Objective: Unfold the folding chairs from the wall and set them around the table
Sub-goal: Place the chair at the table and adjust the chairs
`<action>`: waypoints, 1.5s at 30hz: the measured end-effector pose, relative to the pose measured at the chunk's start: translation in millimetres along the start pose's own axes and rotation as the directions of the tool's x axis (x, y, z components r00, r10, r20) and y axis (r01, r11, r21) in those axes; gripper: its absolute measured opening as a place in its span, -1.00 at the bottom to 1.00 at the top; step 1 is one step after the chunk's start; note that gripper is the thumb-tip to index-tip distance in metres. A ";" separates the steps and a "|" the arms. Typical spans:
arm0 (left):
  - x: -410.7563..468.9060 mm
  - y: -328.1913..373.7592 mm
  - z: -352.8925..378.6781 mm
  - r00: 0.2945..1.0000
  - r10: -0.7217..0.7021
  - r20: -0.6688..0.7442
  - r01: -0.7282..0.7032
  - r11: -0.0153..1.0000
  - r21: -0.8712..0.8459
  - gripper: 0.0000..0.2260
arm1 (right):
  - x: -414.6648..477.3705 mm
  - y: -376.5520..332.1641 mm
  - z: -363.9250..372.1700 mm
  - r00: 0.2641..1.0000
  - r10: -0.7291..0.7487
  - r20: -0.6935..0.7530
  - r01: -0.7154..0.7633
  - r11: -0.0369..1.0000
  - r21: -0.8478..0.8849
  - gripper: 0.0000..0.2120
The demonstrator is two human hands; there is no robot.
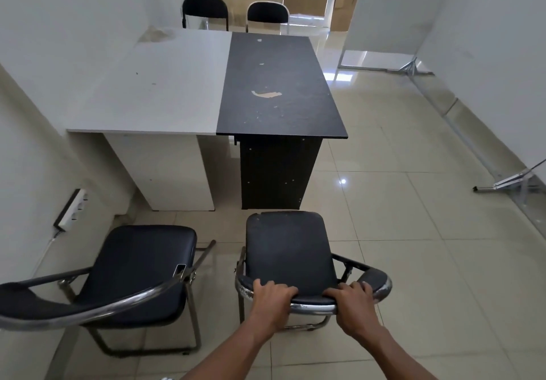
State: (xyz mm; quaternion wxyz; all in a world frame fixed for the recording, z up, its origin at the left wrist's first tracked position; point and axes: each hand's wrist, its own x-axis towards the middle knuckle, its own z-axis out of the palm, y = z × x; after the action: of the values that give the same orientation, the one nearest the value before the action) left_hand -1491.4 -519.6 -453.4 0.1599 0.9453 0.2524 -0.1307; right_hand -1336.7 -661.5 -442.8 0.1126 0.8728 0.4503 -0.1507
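We had both hands on the backrest of the near folding chair [291,257]: left hand [273,297] & right hand [351,298] each clenched over its top rail, fingers curled onto the padding. That chair stood unfolded just short of the black table [277,84], seat facing it. Second unfolded chair [139,267] sat beside it, by the white table [159,84]. Two more chairs [205,10] stood at the tables' far end.

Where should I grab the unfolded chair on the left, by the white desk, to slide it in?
Take the left chair by the top of its curved backrest, coming from behind, as both hands, left hand and right hand, already grip the right chair. That rail is nearest you and faces away from the white desk.
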 end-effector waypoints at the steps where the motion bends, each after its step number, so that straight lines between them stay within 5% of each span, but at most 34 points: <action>1: 0.2 0.2 1.5 1.000 -0.006 -0.006 0.006 1.000 -0.003 -0.60 | 0.6 0.4 1.5 1.000 -0.002 0.006 0.002 1.000 0.003 -0.51; 10: -9.8 1.6 3.4 0.996 -0.084 -0.028 0.084 0.996 0.008 -0.65 | -2.8 -1.4 1.4 0.999 -0.025 0.034 0.024 0.999 0.029 -0.56; 25: -13.2 -20.8 -8.7 0.995 0.007 0.095 -0.007 1.000 -0.005 -0.65 | -5.9 -22.9 -7.2 0.988 -0.026 0.155 0.017 0.998 0.059 -0.54; 45: -19.6 -17.6 -0.5 0.998 -0.064 0.023 0.063 0.997 0.035 -0.61 | -9.8 -23.3 -10.6 0.987 -0.073 0.144 0.072 0.997 0.011 -0.54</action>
State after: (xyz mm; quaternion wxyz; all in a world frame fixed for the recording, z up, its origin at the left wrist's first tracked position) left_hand -1516.9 -513.5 -450.7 0.1426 0.9378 0.2780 -0.1513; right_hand -1359.4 -652.2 -430.8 0.1367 0.8430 0.4720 -0.2187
